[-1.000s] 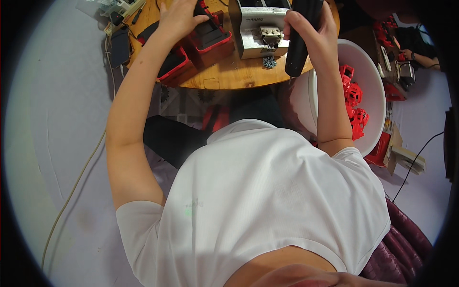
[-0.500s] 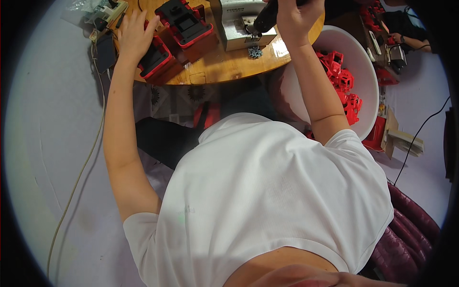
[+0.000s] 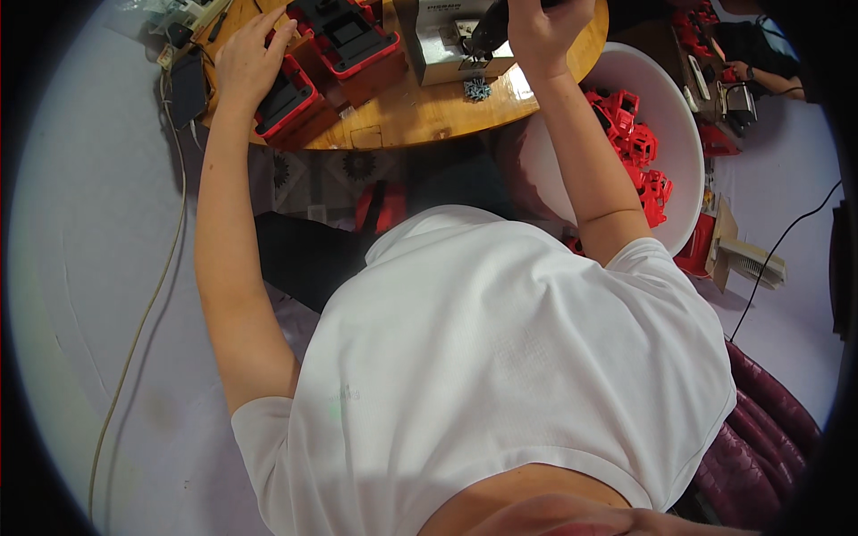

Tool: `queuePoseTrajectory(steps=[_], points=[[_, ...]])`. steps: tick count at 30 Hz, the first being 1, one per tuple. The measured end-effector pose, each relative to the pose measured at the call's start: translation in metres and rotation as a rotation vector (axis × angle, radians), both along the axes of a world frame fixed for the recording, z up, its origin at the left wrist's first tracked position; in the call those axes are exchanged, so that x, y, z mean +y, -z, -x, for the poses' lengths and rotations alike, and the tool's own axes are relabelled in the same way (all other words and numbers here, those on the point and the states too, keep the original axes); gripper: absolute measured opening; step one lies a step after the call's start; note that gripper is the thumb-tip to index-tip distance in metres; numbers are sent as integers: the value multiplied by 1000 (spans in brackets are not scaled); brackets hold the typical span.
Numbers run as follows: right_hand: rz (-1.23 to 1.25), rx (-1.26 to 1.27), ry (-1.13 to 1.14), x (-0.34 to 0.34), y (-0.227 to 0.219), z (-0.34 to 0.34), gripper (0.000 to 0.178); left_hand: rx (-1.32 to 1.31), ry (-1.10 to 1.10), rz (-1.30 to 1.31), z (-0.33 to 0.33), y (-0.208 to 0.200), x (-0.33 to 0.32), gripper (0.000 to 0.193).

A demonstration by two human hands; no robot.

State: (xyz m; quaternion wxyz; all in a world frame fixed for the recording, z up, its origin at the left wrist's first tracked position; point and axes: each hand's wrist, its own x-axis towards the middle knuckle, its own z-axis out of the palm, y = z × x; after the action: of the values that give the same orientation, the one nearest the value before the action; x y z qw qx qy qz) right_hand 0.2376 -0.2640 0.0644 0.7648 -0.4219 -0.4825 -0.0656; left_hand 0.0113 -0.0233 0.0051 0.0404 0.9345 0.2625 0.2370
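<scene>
My right hand [image 3: 547,37] is closed round a black electric screwdriver [image 3: 490,32], whose tip is at the front of a silver box-shaped screw feeder [image 3: 435,49]. My left hand [image 3: 248,64] rests at the table's left side with its fingers stretched out, over the upper left of a red-and-black plastic casing [image 3: 284,105]; its far fingertips are partly cut off by the picture's edge. A second, larger red-and-black casing [image 3: 349,40] lies just right of it. Before the feeder sits a small clump of blue-grey metal bits [image 3: 477,88].
Right of the round wooden table [image 3: 420,125] stands a white tub [image 3: 684,179] with several red plastic parts [image 3: 636,147]. A flat black device [image 3: 186,89] and cables [image 3: 183,170] are at the left. Another person's arm [image 3: 776,82] shows at the far right.
My left hand's fingers have drawn closer together over the casing. The right hand and screwdriver have shifted slightly left. The whole view has moved a little.
</scene>
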Motion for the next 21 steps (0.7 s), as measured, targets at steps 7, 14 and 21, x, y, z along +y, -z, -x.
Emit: queuePoseTrajectory(steps=[7, 14, 21], points=[[78, 106, -226, 12, -42, 17, 29, 93, 0, 4, 0, -2, 4, 44], [-155, -14, -233, 52, -48, 37, 30, 42, -6, -55, -6, 7, 8, 47], [-23, -4, -240, 58, -45, 41, 32, 109, -79, 139, -7, -41, -30, 47]])
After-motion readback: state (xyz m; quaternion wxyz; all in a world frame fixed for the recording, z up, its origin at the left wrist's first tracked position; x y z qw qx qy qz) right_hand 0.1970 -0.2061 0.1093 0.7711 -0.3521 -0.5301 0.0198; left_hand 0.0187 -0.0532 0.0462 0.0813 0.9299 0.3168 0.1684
